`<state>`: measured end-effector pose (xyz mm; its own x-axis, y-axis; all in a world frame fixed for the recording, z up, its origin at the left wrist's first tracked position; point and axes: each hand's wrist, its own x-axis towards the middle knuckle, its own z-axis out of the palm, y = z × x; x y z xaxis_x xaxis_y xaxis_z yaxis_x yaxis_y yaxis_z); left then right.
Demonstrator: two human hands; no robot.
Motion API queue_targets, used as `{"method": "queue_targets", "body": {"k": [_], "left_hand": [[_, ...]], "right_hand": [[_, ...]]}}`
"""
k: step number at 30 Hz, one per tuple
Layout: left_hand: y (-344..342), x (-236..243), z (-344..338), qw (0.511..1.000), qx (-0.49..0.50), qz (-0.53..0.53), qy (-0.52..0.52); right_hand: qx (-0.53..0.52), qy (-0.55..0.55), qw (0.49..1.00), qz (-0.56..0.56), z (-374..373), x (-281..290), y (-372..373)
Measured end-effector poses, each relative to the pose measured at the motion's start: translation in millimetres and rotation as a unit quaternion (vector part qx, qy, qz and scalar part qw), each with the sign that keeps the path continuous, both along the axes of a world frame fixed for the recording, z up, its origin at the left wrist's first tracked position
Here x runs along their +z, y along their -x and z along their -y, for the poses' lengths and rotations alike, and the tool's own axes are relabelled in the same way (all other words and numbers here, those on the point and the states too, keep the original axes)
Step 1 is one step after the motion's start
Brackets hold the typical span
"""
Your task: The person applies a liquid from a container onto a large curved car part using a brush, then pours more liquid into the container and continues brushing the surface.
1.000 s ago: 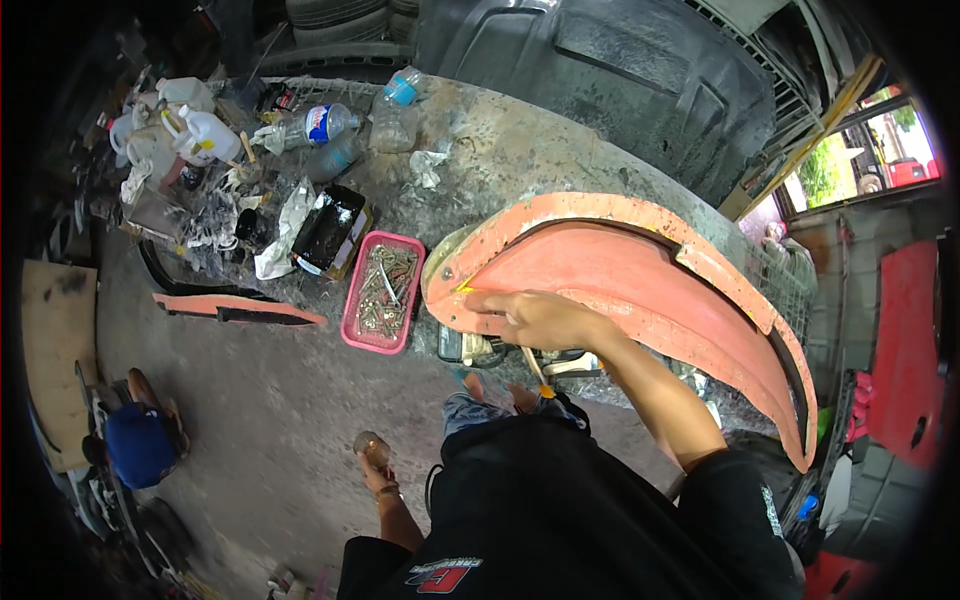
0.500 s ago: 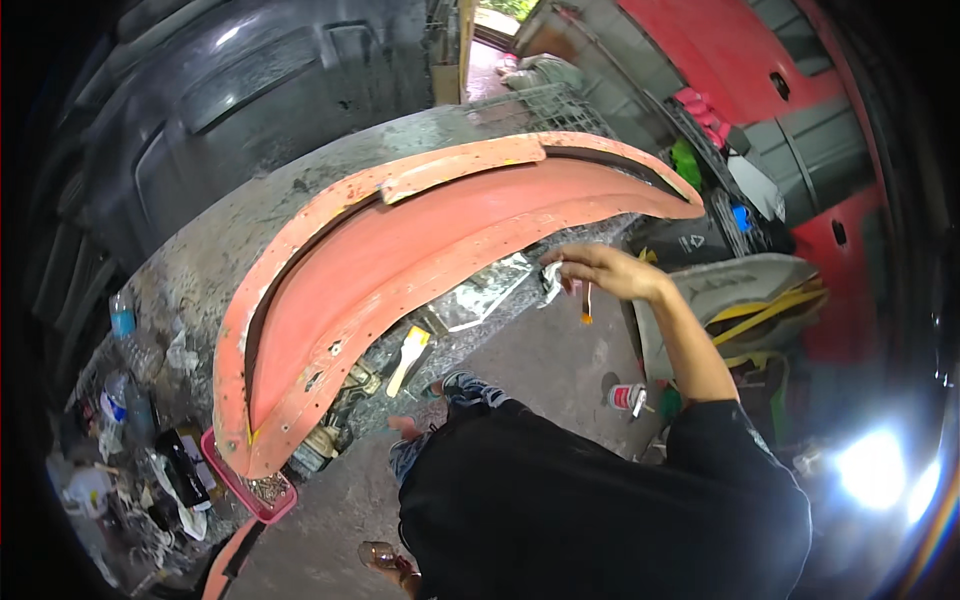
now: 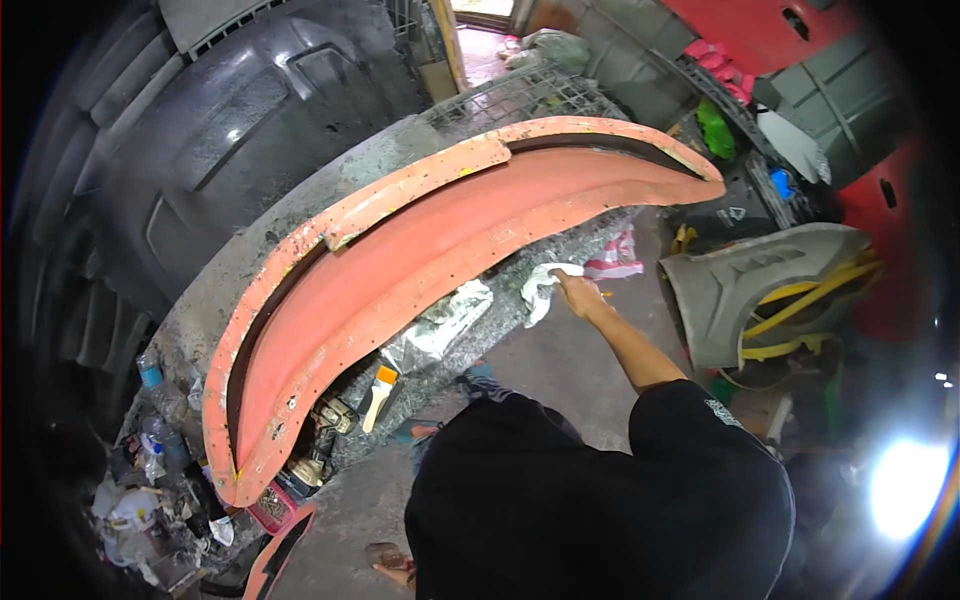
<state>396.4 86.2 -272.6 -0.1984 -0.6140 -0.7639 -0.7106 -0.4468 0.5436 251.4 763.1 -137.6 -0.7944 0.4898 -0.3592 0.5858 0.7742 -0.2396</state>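
Note:
A long curved salmon-pink panel (image 3: 430, 235) with holes along its rim lies across the worktable. Beyond its near edge, my right hand (image 3: 582, 295) is closed on a crumpled white rag (image 3: 540, 290), which hangs over the table's edge. A small orange tip shows beside that hand; what it belongs to is mostly hidden. Low in the picture, my left hand (image 3: 402, 573) is partly covered by my black shirt. Its fingers are around a small glass jar (image 3: 383, 555) with something brownish in it. A paintbrush (image 3: 376, 405) with a pale handle lies on the table near the panel.
White plastic sheeting (image 3: 445, 318) and a pink-and-white striped bag (image 3: 618, 258) lie along the table's near side. A power tool (image 3: 308, 468) sits under the panel's left end, beside a pink basket (image 3: 272, 508). Bottles (image 3: 160, 385) stand left; a grey moulded part (image 3: 715, 300) stands right.
My right hand has moved down and left in the picture, and the white rag now hangs spread out from it. The striped bag has come into sight. The view has shifted; my left hand keeps the jar.

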Motion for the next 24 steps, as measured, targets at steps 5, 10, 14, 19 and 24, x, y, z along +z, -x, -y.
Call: {"method": "queue_targets", "body": {"k": [5,10,14,19,24], "left_hand": [[-24,25,-36,0.999,0.039,-0.030,0.018],[-78,42,-72,0.990,0.128,-0.045,0.047],[-94,47,-112,0.982,0.170,-0.040,0.076],[-126,46,-127,0.981,0.143,-0.130,0.005],[-123,61,-122,0.985,0.073,-0.158,-0.016]], "right_hand": [[0.116,-0.022,0.993,-0.008,-37,-58,3],[0.142,0.034,0.976,-0.161,-33,-38,25],[0.125,0.036,0.978,-0.161,-51,-30,23],[0.131,-0.002,0.979,-0.157,-65,-27,35],[0.084,-0.026,0.972,-0.217,-87,-44,36]]}}
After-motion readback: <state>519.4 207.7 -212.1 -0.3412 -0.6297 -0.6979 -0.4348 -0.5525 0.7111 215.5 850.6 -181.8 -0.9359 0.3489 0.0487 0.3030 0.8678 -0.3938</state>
